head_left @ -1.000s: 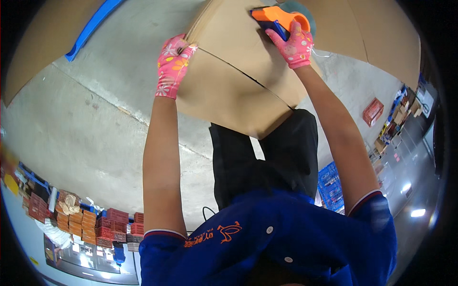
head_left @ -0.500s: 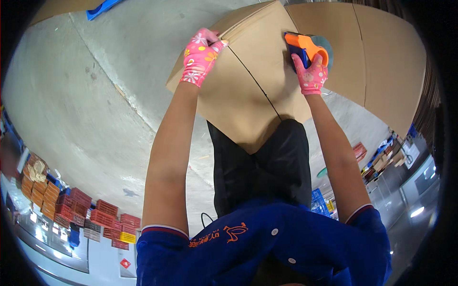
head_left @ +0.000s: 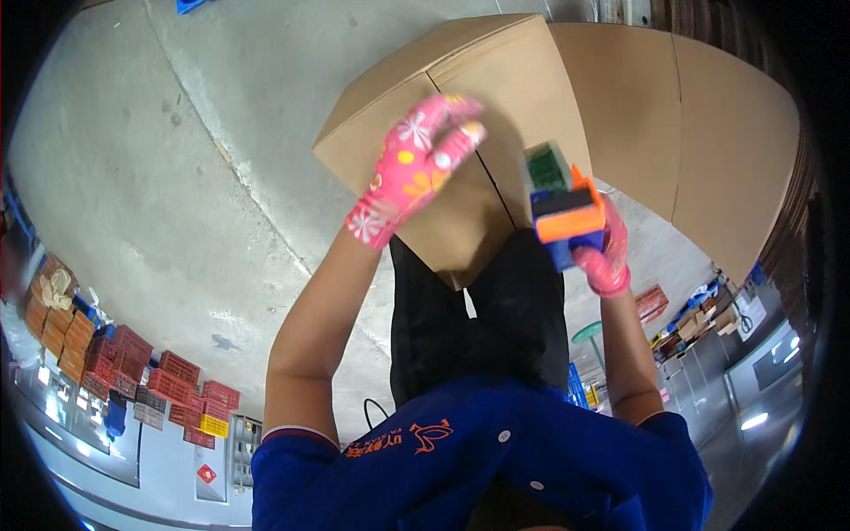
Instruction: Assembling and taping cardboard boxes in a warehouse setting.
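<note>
A brown cardboard box [head_left: 398,133] stands before me, its two top flaps meeting at a dark seam. My left hand [head_left: 412,173], in a pink flowered glove, hovers over the left flap with fingers apart and nothing in them. In a matching glove, my right hand [head_left: 609,252] grips an orange and blue tape dispenser [head_left: 571,221] at the box's right side. A green roll of tape [head_left: 546,166] shows at its far end. The dispenser is raised and apart from the seam. My black-trousered legs are against the box's near corner.
Flat cardboard [head_left: 708,133] lies at the right, beside a stack of cardboard edges [head_left: 810,190]. Red crates [head_left: 173,380] and orange crates [head_left: 66,332] are piled at the far left. A blue object [head_left: 189,5] lies at the top left on the concrete floor.
My left hand has let go of the box's far edge and come nearer and right. My right hand has drawn the tape dispenser back toward me and turned it.
</note>
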Tool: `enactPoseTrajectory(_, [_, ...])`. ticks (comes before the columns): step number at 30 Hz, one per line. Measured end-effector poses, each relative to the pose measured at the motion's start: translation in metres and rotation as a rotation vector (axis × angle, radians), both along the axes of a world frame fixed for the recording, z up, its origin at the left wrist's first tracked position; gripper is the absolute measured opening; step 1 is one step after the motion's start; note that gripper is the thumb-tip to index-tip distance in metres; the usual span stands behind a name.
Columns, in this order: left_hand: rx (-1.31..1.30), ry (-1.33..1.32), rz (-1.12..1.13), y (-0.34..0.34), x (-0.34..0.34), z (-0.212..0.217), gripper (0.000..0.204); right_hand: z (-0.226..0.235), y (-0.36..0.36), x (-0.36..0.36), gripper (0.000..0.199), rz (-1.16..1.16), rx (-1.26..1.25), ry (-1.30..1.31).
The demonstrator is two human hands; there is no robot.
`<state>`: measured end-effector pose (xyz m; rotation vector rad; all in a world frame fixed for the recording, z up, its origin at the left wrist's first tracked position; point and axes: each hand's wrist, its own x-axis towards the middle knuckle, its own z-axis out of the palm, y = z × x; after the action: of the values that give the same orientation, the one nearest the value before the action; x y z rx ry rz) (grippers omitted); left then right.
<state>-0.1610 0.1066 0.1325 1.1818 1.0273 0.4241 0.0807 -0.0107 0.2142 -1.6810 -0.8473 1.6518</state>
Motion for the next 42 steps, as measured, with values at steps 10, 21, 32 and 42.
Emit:
enactPoseTrajectory(10, [-0.194, -0.24, 0.032, -0.017, -0.009, 0.026, 0.029, 0.009, -0.011, -0.01, 0.066, 0.205, 0.087, -0.055])
enactPoseTrajectory(21, [-0.24, -0.141, -0.058, -0.022, -0.016, 0.042, 0.028, 0.019, -0.024, -0.006, 0.093, 0.467, 0.52, -0.391])
enactPoseTrajectory(32, [0.165, -0.234, -0.323, -0.013, -0.005, 0.08, 0.019, 0.019, -0.039, 0.005, 0.108, 0.528, 0.597, -0.473])
enactPoseTrajectory(42, [0.244, -0.041, -0.505, -0.016, -0.003, 0.075, 0.024, 0.012, -0.039, -0.004, 0.104, 0.519, 0.675, -0.468])
